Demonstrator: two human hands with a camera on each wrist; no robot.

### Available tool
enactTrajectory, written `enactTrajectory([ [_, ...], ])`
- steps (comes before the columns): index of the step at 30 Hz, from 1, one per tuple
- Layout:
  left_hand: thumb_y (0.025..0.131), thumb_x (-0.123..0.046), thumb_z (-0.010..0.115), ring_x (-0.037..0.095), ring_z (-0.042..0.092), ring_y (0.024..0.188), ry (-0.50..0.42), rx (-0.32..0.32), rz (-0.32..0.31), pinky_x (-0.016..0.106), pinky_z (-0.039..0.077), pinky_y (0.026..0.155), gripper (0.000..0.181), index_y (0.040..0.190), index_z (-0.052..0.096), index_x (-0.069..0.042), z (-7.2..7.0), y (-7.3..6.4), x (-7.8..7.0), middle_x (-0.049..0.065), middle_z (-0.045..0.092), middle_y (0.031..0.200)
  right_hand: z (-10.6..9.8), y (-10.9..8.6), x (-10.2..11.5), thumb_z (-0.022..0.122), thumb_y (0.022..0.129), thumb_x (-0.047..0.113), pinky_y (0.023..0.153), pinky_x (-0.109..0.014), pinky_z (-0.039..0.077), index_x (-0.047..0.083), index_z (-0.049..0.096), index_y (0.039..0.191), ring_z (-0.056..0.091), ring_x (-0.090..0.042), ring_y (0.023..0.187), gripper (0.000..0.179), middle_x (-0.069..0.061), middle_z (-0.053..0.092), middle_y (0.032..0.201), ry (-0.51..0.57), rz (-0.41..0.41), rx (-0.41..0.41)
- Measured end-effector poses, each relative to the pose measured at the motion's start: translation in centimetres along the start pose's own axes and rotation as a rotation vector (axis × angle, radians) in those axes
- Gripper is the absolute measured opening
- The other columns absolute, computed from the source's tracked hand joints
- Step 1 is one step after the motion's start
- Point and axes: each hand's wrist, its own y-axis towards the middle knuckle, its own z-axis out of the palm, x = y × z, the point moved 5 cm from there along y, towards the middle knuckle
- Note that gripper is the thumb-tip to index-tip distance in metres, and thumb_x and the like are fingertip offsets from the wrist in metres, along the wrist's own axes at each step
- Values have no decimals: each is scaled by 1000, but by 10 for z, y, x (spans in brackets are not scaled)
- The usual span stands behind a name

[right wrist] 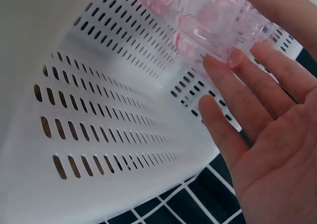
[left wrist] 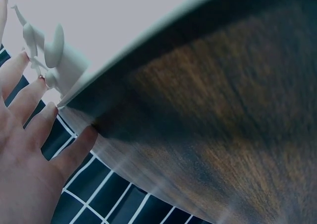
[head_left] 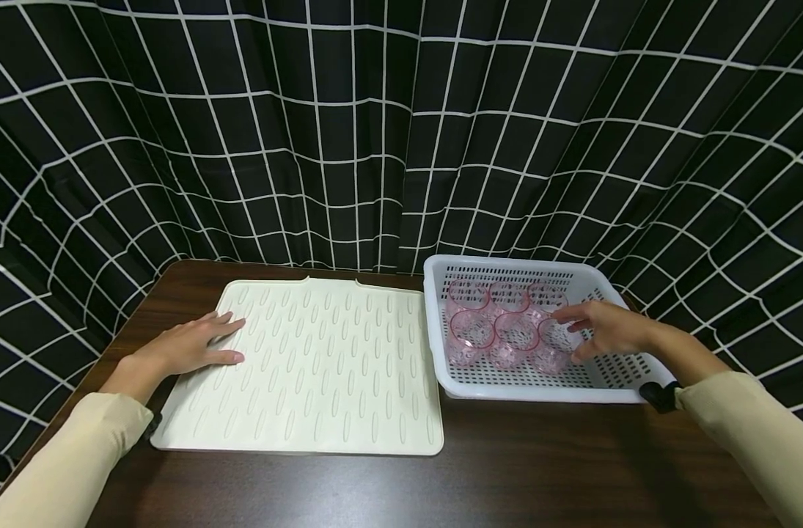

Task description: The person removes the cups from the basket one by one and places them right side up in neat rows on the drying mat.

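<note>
Several clear cups with pink rims [head_left: 470, 330] stand upright in two rows inside a white slotted basket [head_left: 599, 282]. My right hand [head_left: 606, 330] reaches over the basket's right side, fingers and thumb spread about the nearest right-hand cup [head_left: 549, 358]. In the right wrist view the fingertips are at the pink-tinted cups [right wrist: 213, 16]; whether they press on one I cannot tell. My left hand [head_left: 183, 348] lies at the left edge of a cream ridged mat [head_left: 322, 367], fingers extended over it. Its fingers [left wrist: 29, 97] look straight and spread in the left wrist view.
A dark brown wooden table [head_left: 507, 462] carries the mat on the left and the basket on the right, nearly side by side. Behind and around hangs a black curtain [head_left: 361, 132] with a white grid. The basket's walls rise around the cups.
</note>
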Motion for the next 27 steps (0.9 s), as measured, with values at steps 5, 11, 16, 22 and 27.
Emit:
enactTrajectory([
  [5, 83, -67, 65, 55, 22, 141, 2, -2, -8, 78, 24, 101, 91, 148, 46, -5, 0, -1, 0, 30, 32, 154, -4, -2, -1, 88, 74, 29, 96, -61, 47, -10, 53, 136, 57, -48, 120, 81, -31, 55, 135, -44, 15, -49],
  [11, 83, -68, 64, 54, 23, 142, 13, -9, -9, 78, 25, 101, 92, 148, 46, -6, 1, 0, 2, 30, 32, 154, -20, -10, 7, 86, 77, 28, 96, -58, 49, -13, 53, 134, 59, -45, 119, 78, -30, 59, 131, -60, 27, -144],
  [16, 83, -68, 64, 54, 23, 142, 17, -11, -4, 78, 25, 101, 92, 148, 46, -6, 0, 0, 2, 30, 32, 154, -33, -16, 21, 86, 79, 28, 92, -57, 51, -12, 54, 133, 61, -44, 114, 75, -31, 60, 129, -73, 11, -232],
  [22, 84, -67, 64, 55, 23, 142, 10, -11, 1, 78, 24, 101, 91, 148, 46, -6, -1, 0, 0, 30, 32, 154, -38, -21, 31, 86, 79, 30, 86, -52, 55, -10, 56, 132, 65, -37, 105, 74, -27, 64, 122, -121, -8, -317],
  [27, 84, -67, 63, 55, 22, 142, 6, 1, -5, 78, 23, 102, 91, 149, 45, -5, 0, 0, -1, 30, 31, 154, -42, -25, 38, 85, 80, 30, 88, -58, 52, -11, 56, 132, 64, -38, 104, 72, -28, 65, 121, -156, -30, -387],
])
